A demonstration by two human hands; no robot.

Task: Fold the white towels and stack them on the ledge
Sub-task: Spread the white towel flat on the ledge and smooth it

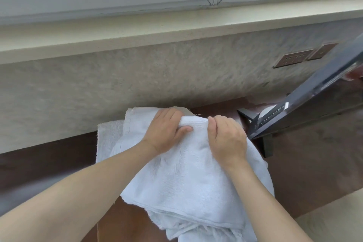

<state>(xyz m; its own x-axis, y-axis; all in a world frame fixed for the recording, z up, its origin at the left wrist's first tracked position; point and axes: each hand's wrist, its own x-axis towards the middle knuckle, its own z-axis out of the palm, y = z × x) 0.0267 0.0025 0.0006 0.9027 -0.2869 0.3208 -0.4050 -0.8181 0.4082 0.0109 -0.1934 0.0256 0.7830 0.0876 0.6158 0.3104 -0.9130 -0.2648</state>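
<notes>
The cream window ledge point(137, 33) ran across the top, bare above a textured wall point(98, 88). Below it, a white towel point(186, 173) hung bunched over the wooden floor point(49, 163). The left hand point(167, 129) and right hand point(225, 135) sat side by side, each grip closed on the towel's raised top fold.

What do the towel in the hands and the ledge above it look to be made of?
Towel: white woven cotton terry by its looks, matte, with ribbed loops and a frayed lower edge. Ledge: smooth, cream, painted or stone-like; which cannot be told.
</notes>
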